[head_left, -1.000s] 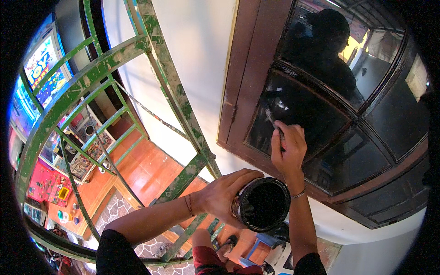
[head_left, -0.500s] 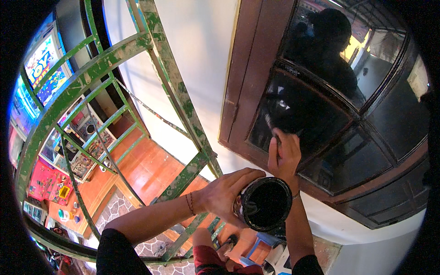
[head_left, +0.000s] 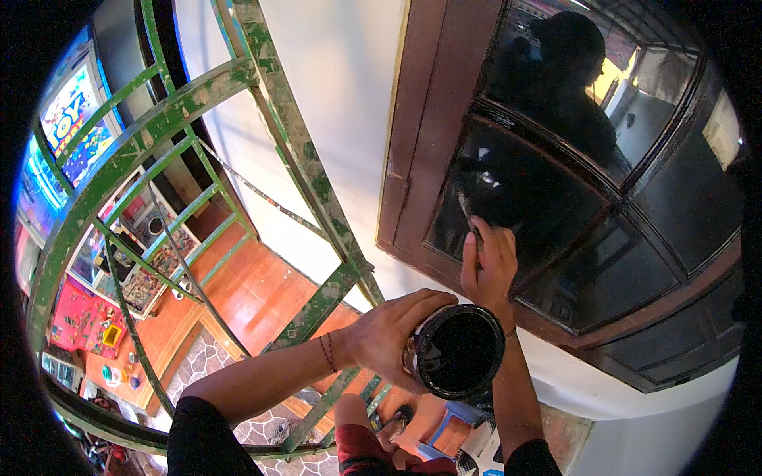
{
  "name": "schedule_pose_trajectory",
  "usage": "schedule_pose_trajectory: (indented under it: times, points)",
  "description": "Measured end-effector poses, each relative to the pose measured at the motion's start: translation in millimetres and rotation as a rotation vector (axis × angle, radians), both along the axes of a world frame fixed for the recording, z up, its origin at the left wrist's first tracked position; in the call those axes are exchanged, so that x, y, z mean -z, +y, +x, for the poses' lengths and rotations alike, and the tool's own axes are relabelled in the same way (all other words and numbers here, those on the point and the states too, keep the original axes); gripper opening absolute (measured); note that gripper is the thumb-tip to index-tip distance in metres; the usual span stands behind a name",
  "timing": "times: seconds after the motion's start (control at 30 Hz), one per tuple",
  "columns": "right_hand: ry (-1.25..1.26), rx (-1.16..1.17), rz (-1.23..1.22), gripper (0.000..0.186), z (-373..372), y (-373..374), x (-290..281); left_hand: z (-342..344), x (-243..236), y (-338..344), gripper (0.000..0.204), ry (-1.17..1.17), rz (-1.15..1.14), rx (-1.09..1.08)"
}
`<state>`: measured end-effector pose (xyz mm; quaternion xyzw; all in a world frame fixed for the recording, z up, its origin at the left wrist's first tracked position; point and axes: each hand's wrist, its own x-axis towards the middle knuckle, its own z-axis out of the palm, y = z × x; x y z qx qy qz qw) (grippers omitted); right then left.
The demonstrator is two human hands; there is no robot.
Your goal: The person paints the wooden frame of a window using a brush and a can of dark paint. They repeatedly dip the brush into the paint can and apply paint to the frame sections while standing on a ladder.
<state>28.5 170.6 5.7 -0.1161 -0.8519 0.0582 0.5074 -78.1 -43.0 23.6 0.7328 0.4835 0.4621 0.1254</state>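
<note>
My left hand is wrapped round the side of a round can of dark paint, its mouth facing up toward me. Dark paint coats the can's rim. My right hand pinches a slim paintbrush, whose tip points up and away at the window's frame. The brush lies against or just in front of the brown wooden bar at the left of a dark glass pane; I cannot tell whether its bristles touch. Dark, glossy strips run between the panes. A dark silhouette is reflected in the glass.
Green, paint-flecked metal scaffolding stands close on my left. A white wall lies between it and the brown window frame. Far below are an orange tiled floor, a cluttered display case and a blue stool.
The brush tip has moved up and slightly left along the frame, with my right hand shifting a little. The can and my left hand stay nearly where they were.
</note>
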Motion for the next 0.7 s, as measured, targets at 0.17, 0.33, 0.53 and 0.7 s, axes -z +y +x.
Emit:
schedule_pose_trajectory:
  times: [0.17,0.33,0.53,0.7]
  points:
    - [-0.131,-0.026,0.035,0.023,-5,-4,10,-1,0,0,0.117,0.007,0.019,0.001]
    - [-0.049,-0.044,0.000,0.023,3,-7,10,-1,0,0,0.117,0.009,0.021,0.005]
    - [-0.106,-0.015,0.059,0.024,-1,-3,8,1,1,1,0.116,0.003,0.010,0.002]
    - [-0.195,-0.058,0.013,0.021,1,-7,5,0,-1,0,0.115,-0.002,0.012,0.008]
